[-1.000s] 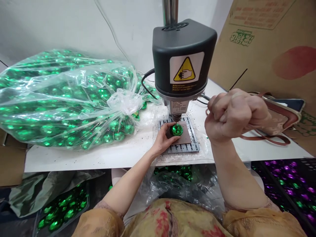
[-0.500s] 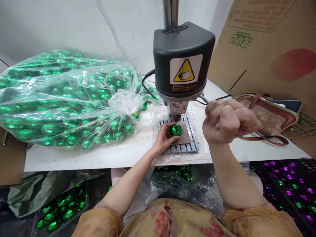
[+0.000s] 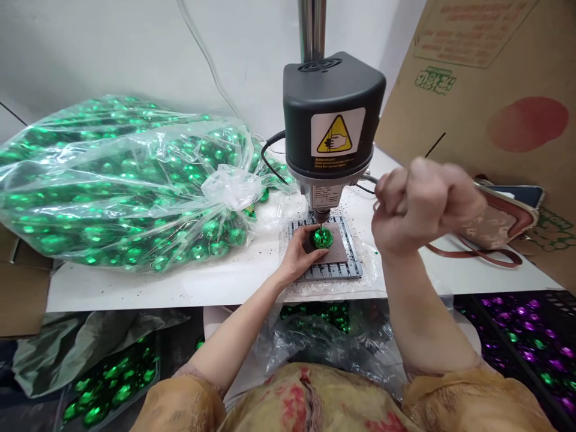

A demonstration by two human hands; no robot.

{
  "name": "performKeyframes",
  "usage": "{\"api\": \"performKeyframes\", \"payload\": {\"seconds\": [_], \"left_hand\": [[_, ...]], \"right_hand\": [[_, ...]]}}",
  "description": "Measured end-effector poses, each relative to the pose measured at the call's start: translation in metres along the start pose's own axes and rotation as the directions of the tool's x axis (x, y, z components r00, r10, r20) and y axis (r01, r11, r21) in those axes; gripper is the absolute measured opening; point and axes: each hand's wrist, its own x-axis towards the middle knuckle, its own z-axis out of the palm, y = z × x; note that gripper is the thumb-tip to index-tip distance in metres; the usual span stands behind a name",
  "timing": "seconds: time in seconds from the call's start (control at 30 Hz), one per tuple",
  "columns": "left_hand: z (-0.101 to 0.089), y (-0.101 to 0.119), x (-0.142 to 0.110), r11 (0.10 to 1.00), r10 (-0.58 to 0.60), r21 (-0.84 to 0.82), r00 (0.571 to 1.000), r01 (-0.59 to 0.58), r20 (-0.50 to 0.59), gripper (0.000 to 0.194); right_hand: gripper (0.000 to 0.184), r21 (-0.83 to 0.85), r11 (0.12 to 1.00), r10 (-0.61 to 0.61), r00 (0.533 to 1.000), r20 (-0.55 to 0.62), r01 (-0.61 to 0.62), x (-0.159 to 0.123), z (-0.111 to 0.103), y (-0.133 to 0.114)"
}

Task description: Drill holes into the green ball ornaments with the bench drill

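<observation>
A faceted green bauble (image 3: 321, 238) rests on a brown pad on the slotted metal base plate (image 3: 355, 264) of a small bench drill press. My left hand (image 3: 300, 252) holds the bauble from its left side, thumb in front and fingers behind. Directly above, the chuck and thin bit (image 3: 321, 218) point down at the bauble's top; the bit appears to meet it. My right hand (image 3: 418, 207) is closed in a fist, somewhat blurred, around the end of the press's metal lever (image 3: 369, 178). The black motor housing (image 3: 335, 114) carries a yellow warning label.
A large clear bag (image 3: 135, 192) full of green baubles lies on the white table (image 3: 180, 288) at left. A cardboard box (image 3: 477, 108) and a brown-trimmed handbag (image 3: 504, 222) stand at right. Below are bins of green baubles (image 3: 108, 384) and purple baubles (image 3: 535, 336).
My right hand has risen slightly in view. The motor housing looks smaller, its top lower in the picture. My left hand and the bauble stay in place.
</observation>
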Motion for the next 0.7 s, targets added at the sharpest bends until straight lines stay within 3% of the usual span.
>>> {"api": "performKeyframes", "payload": {"seconds": [0.03, 0.1, 0.2, 0.27, 0.33, 0.4, 0.43, 0.5, 0.57, 0.63, 0.7], "left_hand": [[0.000, 0.002, -0.001, 1.000, 0.006, 0.022, 1.000, -0.005, -0.025, 0.056], [0.002, 0.006, -0.008, 0.992, 0.055, 0.122, 0.991, -0.041, -0.119, 0.052], [0.009, 0.013, -0.037, 0.918, 0.281, 0.346, 0.934, -0.195, -0.218, 0.049], [0.018, 0.014, -0.065, 0.799, 0.477, 0.450, 0.876, -0.399, -0.070, 0.047], [0.027, 0.013, -0.093, 0.615, 0.586, 0.491, 0.774, -0.617, 0.239, 0.039], [0.034, 0.011, -0.114, 0.448, 0.528, 0.490, 0.664, -0.748, 0.530, 0.036], [0.037, 0.010, -0.121, 0.405, 0.469, 0.488, 0.634, -0.773, 0.615, 0.039], [0.036, 0.009, -0.124, 0.414, 0.412, 0.487, 0.636, -0.769, 0.653, 0.044], [0.027, 0.008, -0.112, 0.491, 0.465, 0.476, 0.681, -0.730, 0.565, 0.048], [0.007, 0.007, -0.083, 0.594, 0.510, 0.476, 0.761, -0.648, 0.400, 0.040], [-0.022, 0.005, -0.040, 0.708, 0.461, 0.510, 0.867, -0.488, 0.190, 0.027]], "right_hand": [[0.044, -0.025, 0.996, 0.081, 0.996, -0.043, -0.082, 0.008, 0.006, -0.002], [0.042, -0.043, 0.986, 0.159, 0.987, -0.013, -0.159, 0.023, 0.015, -0.005], [0.041, -0.053, 0.977, 0.209, 0.978, 0.012, -0.208, 0.035, 0.021, -0.006], [0.040, -0.038, 0.983, 0.181, 0.983, 0.006, -0.181, 0.035, 0.022, -0.005], [0.038, -0.014, 0.987, 0.158, 0.987, -0.005, -0.158, 0.033, 0.022, -0.003], [0.039, -0.009, 0.989, 0.145, 0.989, -0.013, -0.145, 0.032, 0.022, -0.002], [0.039, -0.010, 0.989, 0.144, 0.989, -0.014, -0.144, 0.031, 0.023, -0.002], [0.039, -0.013, 0.989, 0.145, 0.989, -0.023, -0.145, 0.031, 0.022, -0.002], [0.040, -0.011, 0.989, 0.150, 0.989, -0.021, -0.150, 0.030, 0.022, -0.004], [0.040, -0.024, 0.985, 0.170, 0.985, -0.005, -0.170, 0.030, 0.021, -0.006], [0.041, -0.048, 0.982, 0.186, 0.982, 0.012, -0.185, 0.030, 0.020, -0.007]]}}
